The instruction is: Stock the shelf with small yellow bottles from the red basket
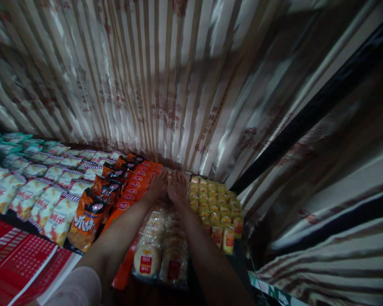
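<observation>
Both my arms stretch forward over two rows of clear-wrapped round flat cakes [147, 259] with red labels. My left hand [158, 186] lies at the far end of the left row, close to the orange packets [135, 185]. Beside it, nearly touching, my right hand [178, 188] rests at the far end of the right row. The fingers of both hands look extended, palms down over the wrappers. Whatever is directly under the palms is hidden, and the dim light blurs the fingertips.
Yellow wrapped snacks [210, 199] stand in rows on the right. Orange-and-black bags [86, 223], white snack bags [59, 214] and green packs [6, 144] fill the left. A red plastic basket [15, 259] is at lower left. Striped curtain [166, 85] hangs behind; a dark pole [306, 123] slants at right.
</observation>
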Tool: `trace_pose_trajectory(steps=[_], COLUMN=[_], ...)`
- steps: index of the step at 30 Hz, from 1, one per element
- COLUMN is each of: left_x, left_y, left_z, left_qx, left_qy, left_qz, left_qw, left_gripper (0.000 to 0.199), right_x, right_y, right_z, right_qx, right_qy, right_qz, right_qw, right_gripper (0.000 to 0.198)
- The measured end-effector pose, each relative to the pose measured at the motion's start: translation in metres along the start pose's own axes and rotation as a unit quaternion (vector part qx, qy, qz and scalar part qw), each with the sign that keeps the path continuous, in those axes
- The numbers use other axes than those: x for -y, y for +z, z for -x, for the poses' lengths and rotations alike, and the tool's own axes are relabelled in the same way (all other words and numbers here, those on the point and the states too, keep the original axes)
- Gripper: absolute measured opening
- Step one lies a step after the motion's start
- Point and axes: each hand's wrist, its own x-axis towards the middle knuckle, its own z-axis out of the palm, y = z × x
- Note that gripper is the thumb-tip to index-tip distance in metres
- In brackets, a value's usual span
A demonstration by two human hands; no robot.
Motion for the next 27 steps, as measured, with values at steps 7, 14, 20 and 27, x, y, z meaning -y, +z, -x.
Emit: trace_pose_trajectory(steps=[7, 14, 20, 27], left_x=[0.002, -0.006, -0.021, -0.026], left_y=[0.009, -0.012, -0.024, -0.016], left_z=[-0.003, 0.014, 0.049, 0.067], left_qx=[-0.012, -0.036, -0.01, 0.054], left_qy=[0.005, -0.001, -0.012, -0.043], left_qz=[0.003, 0.004, -0.001, 0.022], left_qw=[1.0, 0.999, 1.0, 0.997], left_gripper=[0.052, 0.053, 0.058, 0.056], right_x=[-0.002, 0.002, 0.007, 0.006], right_y=[0.004, -0.013, -0.024, -0.017], right_z=[0.001, 0.013, 0.05, 0.069], right_qx=[-0.015, -0.045, -0.03, 0.003], right_qy=[-0.014, -0.042, -0.057, -0.066], right_qz=[0.004, -0.001, 0.011, 0.018], right_qw=[1.0, 0.998, 0.998, 0.998], right_gripper=[0.05, 0.054, 0.053, 0.05])
